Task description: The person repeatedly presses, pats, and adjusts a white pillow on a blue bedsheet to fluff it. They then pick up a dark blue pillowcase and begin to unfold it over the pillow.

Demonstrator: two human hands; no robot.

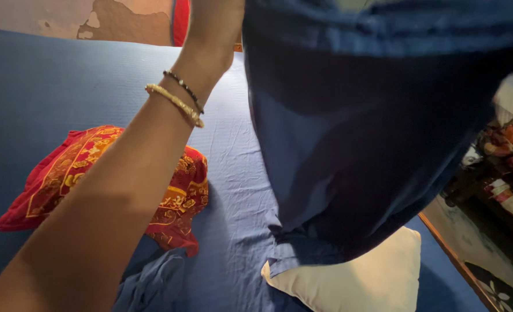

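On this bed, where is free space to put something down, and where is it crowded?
Bare sheet lies at the far left, between the wall and the red cloth. A narrower strip runs between the red cloth and the hanging blue cloth. The near edge is crowded: a crumpled blue cloth and the pillow.

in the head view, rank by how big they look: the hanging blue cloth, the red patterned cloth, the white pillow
1. hanging blue cloth, though it is held close to the camera, which inflates it
2. red patterned cloth
3. white pillow, partly covered and cut off by the frame, so close to the red cloth
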